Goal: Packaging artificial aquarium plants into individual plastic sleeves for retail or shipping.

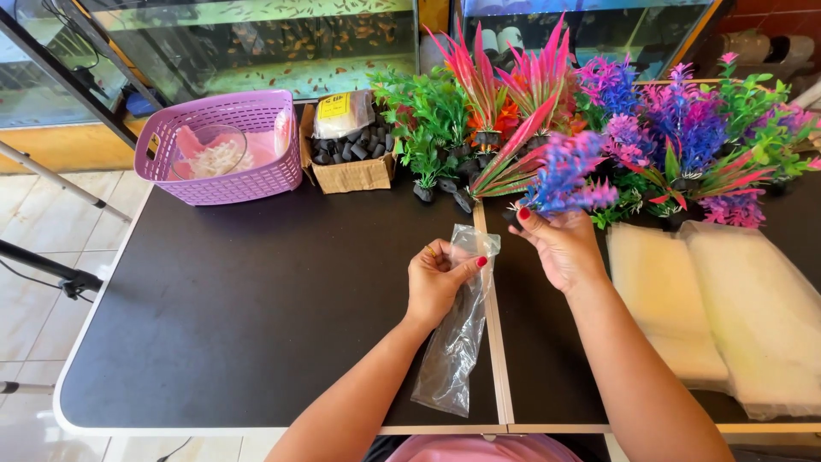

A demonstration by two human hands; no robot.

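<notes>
My left hand (438,278) is pinched shut on the top edge of a clear plastic bag (453,342), thumb and fingers pressed together on the film, and the bag hangs down limp across the seam of the black table (239,308), nothing inside it that I can see. My right hand (560,248) is clamped around the dark base of a blue-and-purple plastic plant (569,175), holding it upright just beside the bag's mouth, close but not yet in it. Behind the plant stands a crowd of other artificial plants (599,111) in green, pink, red and purple, packed along the back of the table. To the left of them sits a small cardboard box (349,175) filled with dark, stubby pieces (plant bases, by the look of them), with a pale wrapped packet (342,113) lying on top. Further left is a lilac plastic basket (224,184), holding a clear round bowl (212,147) and some pink and white material I cannot make out. At my right lie two flat, pale foam-like pads (718,299), side by side. Beyond the table, glass fish tanks (256,43) hold water and many small fish.
</notes>
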